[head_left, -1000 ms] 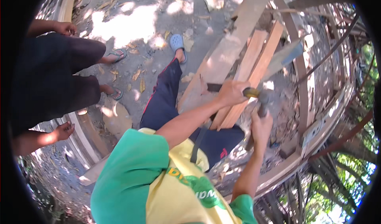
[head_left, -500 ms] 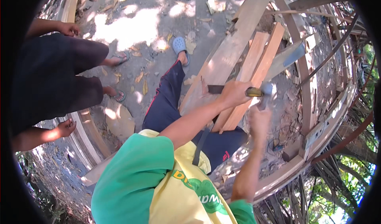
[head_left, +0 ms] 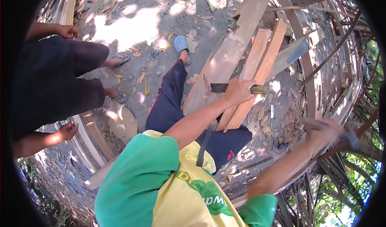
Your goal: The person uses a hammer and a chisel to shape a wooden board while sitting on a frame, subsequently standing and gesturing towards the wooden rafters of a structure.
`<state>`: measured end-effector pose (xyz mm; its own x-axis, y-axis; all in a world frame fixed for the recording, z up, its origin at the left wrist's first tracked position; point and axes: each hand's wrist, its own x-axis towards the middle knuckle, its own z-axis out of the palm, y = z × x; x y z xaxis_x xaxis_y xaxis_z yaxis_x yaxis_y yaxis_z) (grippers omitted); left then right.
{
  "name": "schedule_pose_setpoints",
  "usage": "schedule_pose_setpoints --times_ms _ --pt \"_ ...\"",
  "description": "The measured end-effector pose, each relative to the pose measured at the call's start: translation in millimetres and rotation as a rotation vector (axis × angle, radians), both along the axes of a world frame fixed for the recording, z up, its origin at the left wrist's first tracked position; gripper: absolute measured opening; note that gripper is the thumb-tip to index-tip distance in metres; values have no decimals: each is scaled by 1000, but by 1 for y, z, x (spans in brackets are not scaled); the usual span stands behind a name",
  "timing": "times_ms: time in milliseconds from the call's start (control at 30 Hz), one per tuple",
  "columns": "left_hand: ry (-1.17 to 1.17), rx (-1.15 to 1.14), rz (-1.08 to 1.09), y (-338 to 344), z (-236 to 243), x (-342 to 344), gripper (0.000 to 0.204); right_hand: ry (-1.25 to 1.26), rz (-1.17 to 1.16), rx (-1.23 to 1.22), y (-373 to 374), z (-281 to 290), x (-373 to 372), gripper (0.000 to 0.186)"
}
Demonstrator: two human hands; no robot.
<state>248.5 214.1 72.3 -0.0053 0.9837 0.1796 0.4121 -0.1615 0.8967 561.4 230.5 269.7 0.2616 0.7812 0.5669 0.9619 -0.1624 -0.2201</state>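
Note:
My left hand [head_left: 240, 91] is wrapped round a chisel with a yellow-and-black handle [head_left: 258, 89]. The dark flat blade [head_left: 219, 88] points left, over a wide weathered board [head_left: 225, 56]. Beneath my left hand, two narrow reddish-brown planks [head_left: 270, 58] lie side by side, their near ends at my thigh. Out to the right, my right hand [head_left: 327, 130] grips a hammer [head_left: 352, 140], blurred by motion and well apart from the chisel. Whether the blade touches wood I cannot tell.
At the left stands another person in dark shorts [head_left: 90, 92] and flip-flops, hands hanging. A handsaw [head_left: 297, 53] lies beyond the planks. Long timbers [head_left: 307, 66] frame the right side, with a dark cable [head_left: 277, 140] on the leaf-strewn ground. Light boards [head_left: 86, 142] lie at the left.
My right hand has swung the hammer away from the end of the chisel handle, out to the right. The left hand keeps its hold on the chisel in nearly the same place.

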Motion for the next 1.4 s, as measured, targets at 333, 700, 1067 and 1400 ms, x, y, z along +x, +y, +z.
schedule_pose_setpoints --times_ms 333,700,1067,1400 --pt "36 11 22 -7 -20 -8 22 896 41 -137 -27 34 -20 9" --pt "37 58 15 -13 -21 -24 20 913 222 -894 -70 -90 -152 10" --pt "-90 177 -112 -2 25 -13 28 1585 -259 -699 -181 -145 -166 15" --pt "-100 94 101 22 6 -31 30 1404 -117 -490 -137 -84 -138 15"
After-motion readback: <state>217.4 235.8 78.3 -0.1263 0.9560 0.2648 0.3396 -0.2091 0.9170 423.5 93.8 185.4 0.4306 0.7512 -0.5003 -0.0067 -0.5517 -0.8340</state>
